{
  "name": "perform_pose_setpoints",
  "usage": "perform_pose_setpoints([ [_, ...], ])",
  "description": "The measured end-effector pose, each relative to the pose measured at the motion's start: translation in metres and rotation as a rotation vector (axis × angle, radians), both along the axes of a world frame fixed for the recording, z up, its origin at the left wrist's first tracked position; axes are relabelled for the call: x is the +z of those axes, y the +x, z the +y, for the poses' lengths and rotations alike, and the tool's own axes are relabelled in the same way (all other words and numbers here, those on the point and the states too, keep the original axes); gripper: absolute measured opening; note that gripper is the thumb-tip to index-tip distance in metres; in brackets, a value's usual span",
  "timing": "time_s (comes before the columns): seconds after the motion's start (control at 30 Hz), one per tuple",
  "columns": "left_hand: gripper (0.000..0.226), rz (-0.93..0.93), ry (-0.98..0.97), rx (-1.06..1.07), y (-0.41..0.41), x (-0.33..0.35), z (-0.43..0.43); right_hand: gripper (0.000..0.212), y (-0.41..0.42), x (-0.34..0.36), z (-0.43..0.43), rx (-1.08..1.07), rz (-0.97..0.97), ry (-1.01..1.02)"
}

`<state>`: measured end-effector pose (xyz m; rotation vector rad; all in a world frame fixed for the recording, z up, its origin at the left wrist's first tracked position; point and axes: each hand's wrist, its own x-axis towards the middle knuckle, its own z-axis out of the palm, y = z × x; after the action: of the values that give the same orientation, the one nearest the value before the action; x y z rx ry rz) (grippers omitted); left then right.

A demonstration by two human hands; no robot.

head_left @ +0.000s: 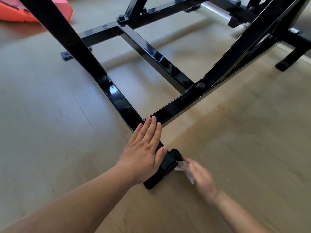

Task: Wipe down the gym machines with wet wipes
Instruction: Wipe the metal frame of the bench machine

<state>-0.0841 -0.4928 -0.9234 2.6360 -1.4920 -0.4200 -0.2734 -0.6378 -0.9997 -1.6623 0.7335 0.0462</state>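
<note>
Locate the wet wipe (180, 166) low down, against the right flank of the black foot cap (168, 163) at the near end of the machine's base bar (121, 101). Note the grip: bunched white and held in the right hand (202, 177), too blurred to tell a fingertip pinch from a full curl. Note the left hand (144, 148) laid flat on top of the same bar just beyond the cap, fingers straight and pressed together, thumb set apart along the bar's right edge. Expect an unwiped patch under that flat palm unless cleaned separately. Expect grit from the wooden floor (50, 132) on the wipe if dragged across the boards, then smears on the gloss paint. Guard against knuckles caught between cap and floor. Read the bar's long axis as running from the near foot away and to the upper left, toward the bolted upright (67, 39). Read the cross bar (176, 105) as branching right from beside the left fingertips. Treat the wipe as a shapeless wad with no readable axis or heading.
</note>
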Motion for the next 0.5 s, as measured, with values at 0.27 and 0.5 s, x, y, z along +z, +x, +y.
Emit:
perform_pose_setpoints([
  [0.27, 0.073, 0.406, -0.241, 0.083, 0.017, 0.009, 0.005, 0.063, 0.085, 0.098, -0.028, 0.08, -0.2, -0.587],
  [0.5, 0.065, 0.213, -0.453, 0.374, 0.041, 0.017, 0.012, 0.087, 0.168, 0.069, -0.024, 0.949, -0.101, -1.037],
])
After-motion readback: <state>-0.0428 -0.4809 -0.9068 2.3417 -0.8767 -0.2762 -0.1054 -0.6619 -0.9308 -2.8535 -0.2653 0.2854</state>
